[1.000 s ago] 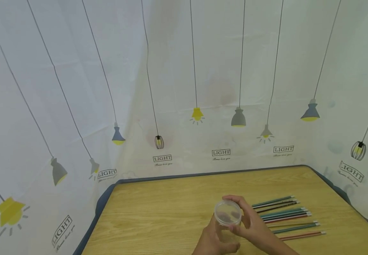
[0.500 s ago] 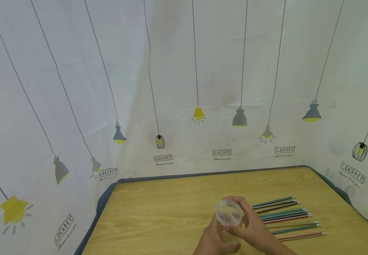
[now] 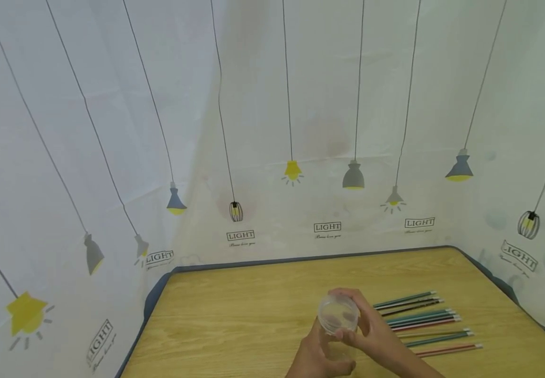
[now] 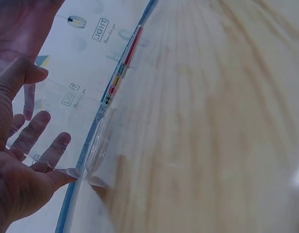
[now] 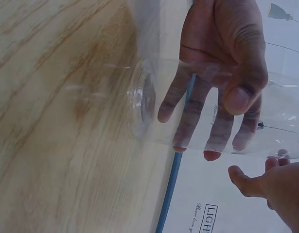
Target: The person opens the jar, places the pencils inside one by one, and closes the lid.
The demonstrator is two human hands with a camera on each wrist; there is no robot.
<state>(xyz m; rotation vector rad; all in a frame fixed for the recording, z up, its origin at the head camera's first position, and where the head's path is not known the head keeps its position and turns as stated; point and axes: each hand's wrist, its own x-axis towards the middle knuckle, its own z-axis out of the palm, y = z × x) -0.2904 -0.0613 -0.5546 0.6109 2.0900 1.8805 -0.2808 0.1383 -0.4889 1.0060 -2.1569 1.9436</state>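
A tall, clear plastic jar (image 3: pixel 339 350) with a round clear lid (image 3: pixel 337 313) is held between both hands near the table's front. My left hand (image 3: pixel 317 354) wraps round the jar's body; in the right wrist view the left hand's fingers (image 5: pixel 217 131) show through the plastic. At the top, my right hand (image 3: pixel 371 331) grips the lid's rim, thumb on the near side and fingers on the far side. The jar's base (image 5: pixel 142 99) points down toward the wooden table in the right wrist view. From the left wrist, the left hand (image 4: pixel 18 179) is seen round the jar.
Several pencils (image 3: pixel 423 317), green, black and red with pale ends, lie in a loose row on the wooden table (image 3: pixel 234 310), right of the hands. A white curtain (image 3: pixel 263 115) printed with hanging lamps surrounds the table's back and sides.
The right thumb and fingers have shifted slightly at the lid's rim. The left hand keeps its hold on the jar, and the pencils lie as before.
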